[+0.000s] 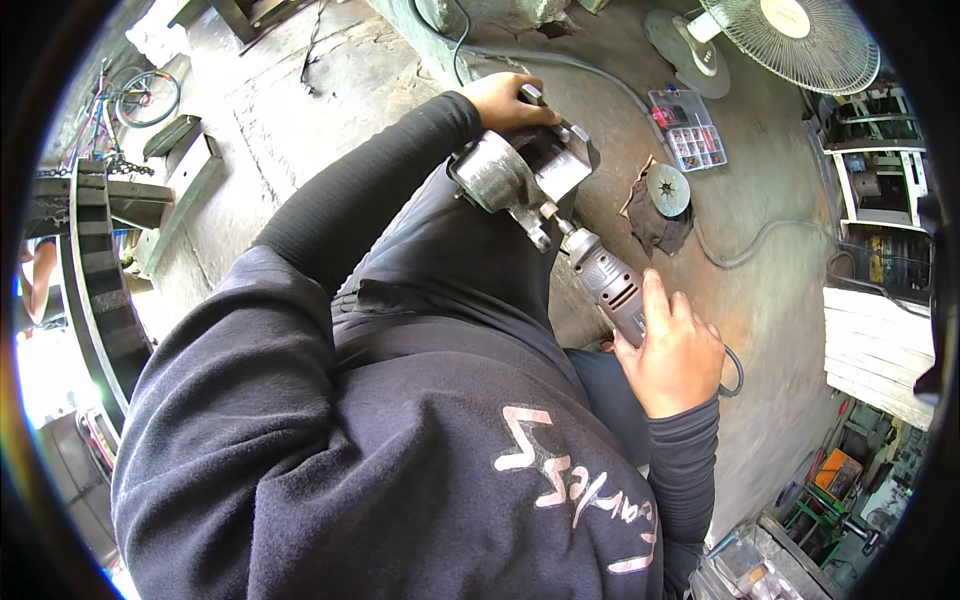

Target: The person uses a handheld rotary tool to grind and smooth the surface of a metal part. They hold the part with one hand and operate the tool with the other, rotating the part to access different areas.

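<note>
My left hand (pixel 510 105) is closed round the far end of a silver cast-metal part (pixel 492 172), which has a round hollow body and a flat bright face. The part rests on or just above my leg. In my right hand (pixel 672 352) is a grey rotary grinder (pixel 604 274), held along its body. Its small tip (pixel 548 211) is at the near lug of the casting; whether it touches the metal I cannot tell. A power cord (pixel 737 372) shows beside the right wrist.
A clear compartment box (pixel 697 148) of small bits lies on the concrete floor beyond the part. Nearer, a round disc (pixel 668 189) sits on a dark cloth (pixel 660 232). A fan (pixel 790 30) stands far right, with a cable (pixel 600 72) across the floor. Shelves (pixel 885 185) line the right; a bicycle (pixel 147 99) stands far left.
</note>
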The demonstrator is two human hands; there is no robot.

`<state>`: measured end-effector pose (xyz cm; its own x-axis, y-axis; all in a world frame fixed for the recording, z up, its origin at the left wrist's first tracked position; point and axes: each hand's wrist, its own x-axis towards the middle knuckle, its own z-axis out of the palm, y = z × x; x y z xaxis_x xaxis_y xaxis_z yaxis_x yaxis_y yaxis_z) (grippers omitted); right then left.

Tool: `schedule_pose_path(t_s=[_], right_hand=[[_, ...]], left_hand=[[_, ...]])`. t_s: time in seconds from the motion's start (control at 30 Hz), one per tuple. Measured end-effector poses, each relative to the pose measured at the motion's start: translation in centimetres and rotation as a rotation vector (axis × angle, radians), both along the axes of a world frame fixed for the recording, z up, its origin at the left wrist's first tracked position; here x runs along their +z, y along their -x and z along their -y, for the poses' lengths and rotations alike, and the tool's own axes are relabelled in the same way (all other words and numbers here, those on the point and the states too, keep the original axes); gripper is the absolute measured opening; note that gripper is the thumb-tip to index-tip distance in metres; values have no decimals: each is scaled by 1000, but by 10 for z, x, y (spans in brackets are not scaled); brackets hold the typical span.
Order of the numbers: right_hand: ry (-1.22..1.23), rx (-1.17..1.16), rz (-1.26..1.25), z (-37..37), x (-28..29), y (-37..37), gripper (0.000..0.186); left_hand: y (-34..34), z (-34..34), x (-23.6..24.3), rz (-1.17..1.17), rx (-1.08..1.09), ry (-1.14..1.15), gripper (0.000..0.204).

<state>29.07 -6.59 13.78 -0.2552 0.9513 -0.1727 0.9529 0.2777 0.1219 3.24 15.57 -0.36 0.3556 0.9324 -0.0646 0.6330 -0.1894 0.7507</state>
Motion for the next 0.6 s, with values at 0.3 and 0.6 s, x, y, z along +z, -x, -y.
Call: schedule_pose_path(t_s=[0.3,0.6], right_hand=[[17,-41,-181,0,12,-11,72],[216,-317,-577,26,-34,-1,75]], left_hand=[[11,32,11,-100,284,-29,76],[57,41,-23,-140,133,-141,68]])
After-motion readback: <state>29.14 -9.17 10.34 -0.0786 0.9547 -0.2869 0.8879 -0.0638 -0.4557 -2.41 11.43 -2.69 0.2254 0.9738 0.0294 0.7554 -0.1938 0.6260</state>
